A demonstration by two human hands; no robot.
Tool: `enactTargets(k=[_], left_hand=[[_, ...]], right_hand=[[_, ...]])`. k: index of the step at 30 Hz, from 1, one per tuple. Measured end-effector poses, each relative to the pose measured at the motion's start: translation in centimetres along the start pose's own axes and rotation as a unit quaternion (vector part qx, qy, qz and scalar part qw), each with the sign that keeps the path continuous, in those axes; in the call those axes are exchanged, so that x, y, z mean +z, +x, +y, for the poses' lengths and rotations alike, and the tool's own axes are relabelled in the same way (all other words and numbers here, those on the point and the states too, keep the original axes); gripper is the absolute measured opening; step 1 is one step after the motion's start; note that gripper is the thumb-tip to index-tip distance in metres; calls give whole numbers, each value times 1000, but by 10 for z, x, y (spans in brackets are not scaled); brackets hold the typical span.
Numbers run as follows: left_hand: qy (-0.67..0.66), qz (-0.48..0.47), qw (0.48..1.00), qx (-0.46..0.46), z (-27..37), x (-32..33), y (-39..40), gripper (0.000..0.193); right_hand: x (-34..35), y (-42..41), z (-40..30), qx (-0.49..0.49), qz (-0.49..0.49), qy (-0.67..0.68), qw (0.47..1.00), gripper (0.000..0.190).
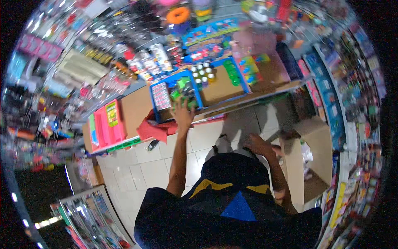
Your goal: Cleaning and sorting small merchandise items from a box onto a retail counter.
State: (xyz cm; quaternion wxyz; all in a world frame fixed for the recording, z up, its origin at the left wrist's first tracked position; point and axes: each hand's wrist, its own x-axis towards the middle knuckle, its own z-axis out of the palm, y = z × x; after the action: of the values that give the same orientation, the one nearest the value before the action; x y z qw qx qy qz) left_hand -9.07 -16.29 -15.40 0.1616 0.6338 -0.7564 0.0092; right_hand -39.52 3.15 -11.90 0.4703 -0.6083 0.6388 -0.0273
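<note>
My left hand reaches over the front of a blue-framed tray on the shelf. Its fingers are spread beside small green and dark items; whether they touch them is unclear. Left of these, a pack with rows of pink and white labels lies in the tray. Small white-capped bottles and green round items occupy the part to the right. A red cloth hangs over the shelf edge by my left wrist. My right hand is low beside my leg, blurred, near an open cardboard box.
A pink plastic tray sits at the shelf's left end. Colourful packs lie at its right. Packed shelves rise behind and on the right. A small dark object lies on the tiled floor. A glass-topped display case stands lower left.
</note>
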Motion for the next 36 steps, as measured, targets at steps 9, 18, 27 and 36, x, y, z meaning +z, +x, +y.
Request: enactTargets(k=[9, 18, 27, 36], left_hand=[[189, 71, 964, 173, -12, 45, 27, 50], [-101, 157, 975, 118, 174, -4, 1, 42], [-403, -307, 798, 326, 440, 42, -83, 39], [-254, -456, 754, 399, 544, 124, -170, 56]], right_hand=[[31, -60, 76, 53, 133, 64, 988, 50], [29, -150, 141, 106, 332, 263, 900, 37], [29, -207, 360, 192, 554, 168, 793, 22], [24, -125, 514, 245, 485, 21, 839, 35]])
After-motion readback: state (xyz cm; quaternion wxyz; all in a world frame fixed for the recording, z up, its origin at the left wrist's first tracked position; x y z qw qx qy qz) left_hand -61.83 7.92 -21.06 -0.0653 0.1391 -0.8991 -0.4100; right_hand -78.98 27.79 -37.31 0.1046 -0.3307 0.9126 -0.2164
